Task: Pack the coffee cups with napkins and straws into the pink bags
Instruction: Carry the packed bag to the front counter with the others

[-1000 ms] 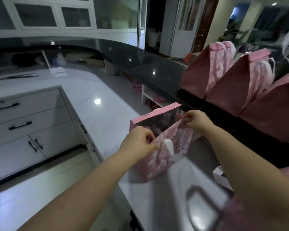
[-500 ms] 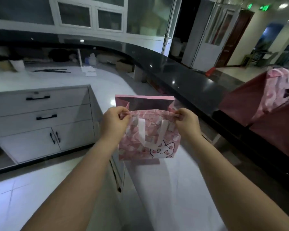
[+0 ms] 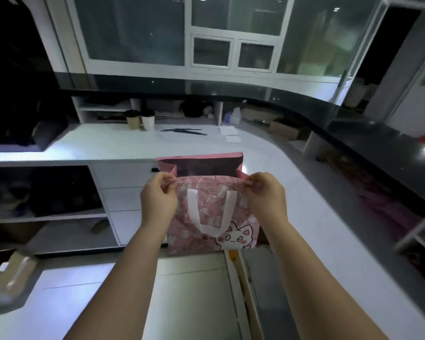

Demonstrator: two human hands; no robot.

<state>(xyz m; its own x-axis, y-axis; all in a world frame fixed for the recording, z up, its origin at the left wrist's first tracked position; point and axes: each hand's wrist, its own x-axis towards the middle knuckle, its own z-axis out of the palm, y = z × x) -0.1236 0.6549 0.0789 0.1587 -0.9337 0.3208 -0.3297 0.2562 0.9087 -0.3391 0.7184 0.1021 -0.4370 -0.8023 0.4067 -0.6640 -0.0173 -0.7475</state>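
While both hands (image 3: 158, 197) pinch its rim, glossy rectangular pink bag (image 3: 214, 217) gapes.

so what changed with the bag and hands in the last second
The person turned left, carrying the pink bag away from the row of bags toward the counter with two coffee cups; it now hangs squarely in front. Left hand and right hand still pinch its top corners, mouth open.

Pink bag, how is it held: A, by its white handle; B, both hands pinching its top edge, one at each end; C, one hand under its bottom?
B: left hand and right hand each pinch one top corner of the pink bag; the white handle hangs free.
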